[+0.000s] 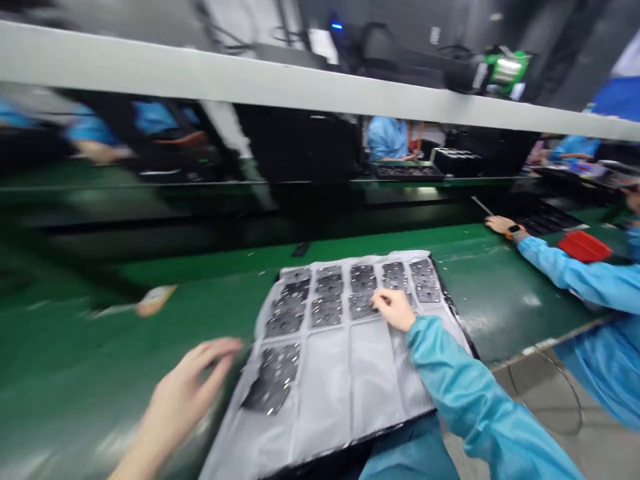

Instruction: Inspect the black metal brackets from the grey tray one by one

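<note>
A tray lined with pale sheeting [325,373] lies at the front edge of the green bench, divided into compartments in two rows. Dark flat parts with small shiny spots [327,297] fill the back row, and more of them [275,377] lie in the front left compartment. My right hand [394,308] is over the back row, right of centre, its fingers curled together; whether a small piece is between them cannot be made out. Left of the tray, my left hand [187,387] hangs above the bench with thumb and fingers apart and nothing in it.
On the green bench [100,360] lie a small black piece [301,249] and a blurred pale object [155,300]. At right a co-worker's hand [500,225] rests near black trays, with a red bin [585,246] beyond the sleeve. A white shelf beam [300,73] crosses above.
</note>
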### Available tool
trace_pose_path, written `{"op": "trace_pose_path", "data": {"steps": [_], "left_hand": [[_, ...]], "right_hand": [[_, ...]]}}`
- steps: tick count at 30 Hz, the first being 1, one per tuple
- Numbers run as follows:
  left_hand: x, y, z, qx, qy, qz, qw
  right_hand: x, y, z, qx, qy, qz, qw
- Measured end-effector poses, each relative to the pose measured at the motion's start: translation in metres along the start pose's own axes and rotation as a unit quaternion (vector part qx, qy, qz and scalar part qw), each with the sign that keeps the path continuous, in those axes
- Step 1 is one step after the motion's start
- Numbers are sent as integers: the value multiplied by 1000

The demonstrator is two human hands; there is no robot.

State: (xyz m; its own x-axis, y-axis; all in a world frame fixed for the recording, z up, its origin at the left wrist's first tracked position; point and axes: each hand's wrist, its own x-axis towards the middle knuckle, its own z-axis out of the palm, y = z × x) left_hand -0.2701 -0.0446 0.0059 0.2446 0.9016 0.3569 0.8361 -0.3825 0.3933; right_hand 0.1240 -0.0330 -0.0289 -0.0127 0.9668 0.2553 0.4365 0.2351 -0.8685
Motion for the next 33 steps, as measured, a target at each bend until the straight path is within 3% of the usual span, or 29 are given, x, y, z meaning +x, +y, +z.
{"op": "trace_pose_path", "data": {"steps": [3,6,8,13,21,24,26,30,33], "left_hand": [[21,-41,10,-47,0,-65,997],[44,-85,18,-22,16,-118,993],[54,-103,25,-10,29,-130,991],[64,-118,35,-15,71,-111,991],[70,-126,43,7,147,-158,976],[73,-132,36,-2,171,-166,971],[70,-144,27,-5,220,-191,957],[63,-187,2,-25,378,-297,876],[71,-225,-16,-44,400,-328,855]], "right_hand": [[5,5,-4,31,4,33,999],[11,9,-7,46,1,51,998],[11,10,-10,51,0,60,997],[11,15,-13,21,1,76,997],[19,27,-14,-73,5,61,995],[17,28,-14,-91,18,64,994],[16,27,-15,-99,20,69,993],[12,23,-16,-109,13,77,991],[11,22,-18,-129,13,93,987]]}}
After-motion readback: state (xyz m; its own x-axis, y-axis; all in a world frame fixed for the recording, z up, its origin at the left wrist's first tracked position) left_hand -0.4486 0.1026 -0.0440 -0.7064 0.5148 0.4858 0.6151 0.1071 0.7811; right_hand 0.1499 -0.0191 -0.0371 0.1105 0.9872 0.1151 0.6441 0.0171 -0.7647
